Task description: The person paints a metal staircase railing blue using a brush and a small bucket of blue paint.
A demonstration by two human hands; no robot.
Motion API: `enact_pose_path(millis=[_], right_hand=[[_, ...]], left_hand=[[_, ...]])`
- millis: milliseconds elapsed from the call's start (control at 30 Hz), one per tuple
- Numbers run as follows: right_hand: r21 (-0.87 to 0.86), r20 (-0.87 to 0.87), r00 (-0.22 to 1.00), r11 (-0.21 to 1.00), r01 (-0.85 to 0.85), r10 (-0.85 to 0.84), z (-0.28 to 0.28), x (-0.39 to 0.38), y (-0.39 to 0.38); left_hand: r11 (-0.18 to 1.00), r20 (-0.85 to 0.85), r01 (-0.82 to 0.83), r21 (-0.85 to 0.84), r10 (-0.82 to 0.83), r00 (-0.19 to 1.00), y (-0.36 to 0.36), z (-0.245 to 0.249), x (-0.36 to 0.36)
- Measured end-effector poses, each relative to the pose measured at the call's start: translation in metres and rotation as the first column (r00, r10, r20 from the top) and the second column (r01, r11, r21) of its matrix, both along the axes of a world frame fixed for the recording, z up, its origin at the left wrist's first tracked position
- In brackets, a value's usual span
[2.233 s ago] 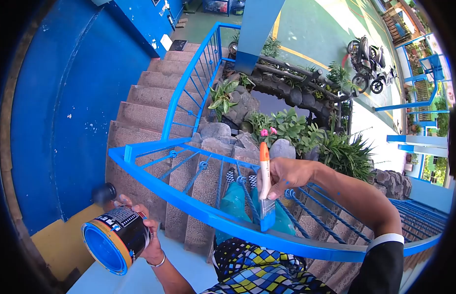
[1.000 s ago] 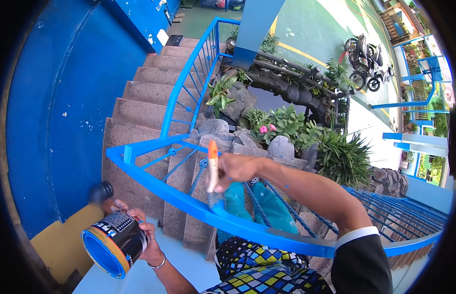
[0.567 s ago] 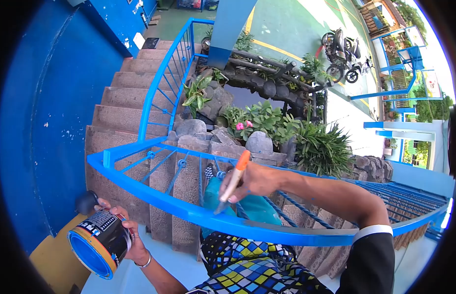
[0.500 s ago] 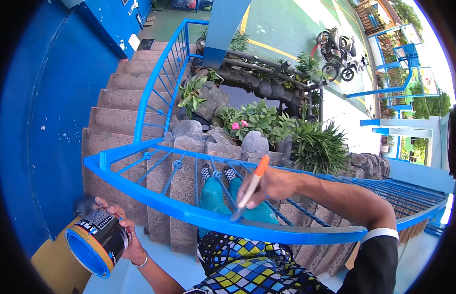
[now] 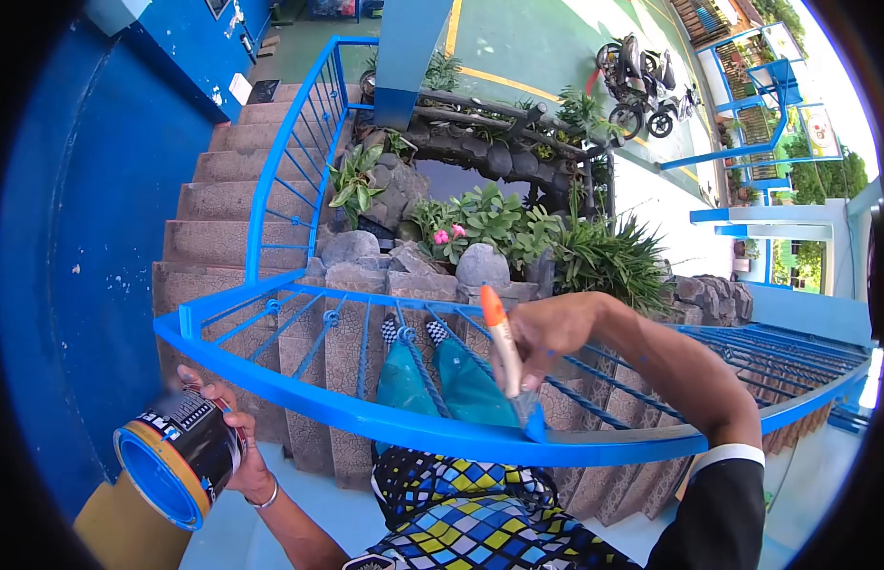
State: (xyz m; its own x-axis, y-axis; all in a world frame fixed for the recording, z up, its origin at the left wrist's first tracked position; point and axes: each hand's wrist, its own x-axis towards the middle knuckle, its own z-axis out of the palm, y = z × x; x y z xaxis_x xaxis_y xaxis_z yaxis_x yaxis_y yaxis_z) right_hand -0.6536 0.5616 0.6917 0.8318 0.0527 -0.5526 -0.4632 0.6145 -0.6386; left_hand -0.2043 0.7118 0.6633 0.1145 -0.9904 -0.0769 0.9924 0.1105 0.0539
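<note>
Bright blue paint coats the stair handrail (image 5: 366, 415), which curves across in front of my body. My right hand (image 5: 544, 334) is closed around a paintbrush (image 5: 500, 344) with an orange-tipped, pale handle. Its blue-wet bristles touch the top of the rail. At the lower left, my left hand (image 5: 235, 439) grips a dark paint can (image 5: 190, 439), its fingers wrapped round the side. The can is tilted, and blue paint shows at its open mouth. To the right of the brush, part of the rail's top looks duller and greyish.
Stone-patterned stairs (image 5: 214, 199) descend beside a blue wall (image 5: 90, 237). Twisted blue balusters (image 5: 423, 366) stand under the rail. Beyond are rocks, leafy plants (image 5: 489, 218) and a small pond (image 5: 461, 180). Motorcycles (image 5: 636, 85) are parked on a green court.
My right hand has moved the paintbrush rightward along the rail, and its handle now leans left instead of right. The left hand and can have shifted slightly left in view.
</note>
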Motion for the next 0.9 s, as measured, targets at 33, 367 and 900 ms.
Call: enact_pose_path(millis=[33, 367, 900], right_hand=[[-0.002, 0.037, 0.999, 1.000, 0.007, -0.007, -0.018, 0.017, -0.001], [-0.271, 0.114, 0.920, 0.879, 0.393, -0.376, -0.058, 0.088, 0.008], [-0.009, -0.285, 0.952, 0.994, 0.111, -0.108, 0.102, -0.109, 0.013]], left_hand=[[1.000, 0.005, -0.001, 0.001, 0.001, 1.000, 0.000, 0.000, 0.000], [0.999, 0.032, -0.023, 0.036, 0.022, 0.999, 0.008, 0.000, 0.007], [0.999, 0.027, -0.001, 0.041, 0.000, 1.000, 0.000, 0.005, -0.004]])
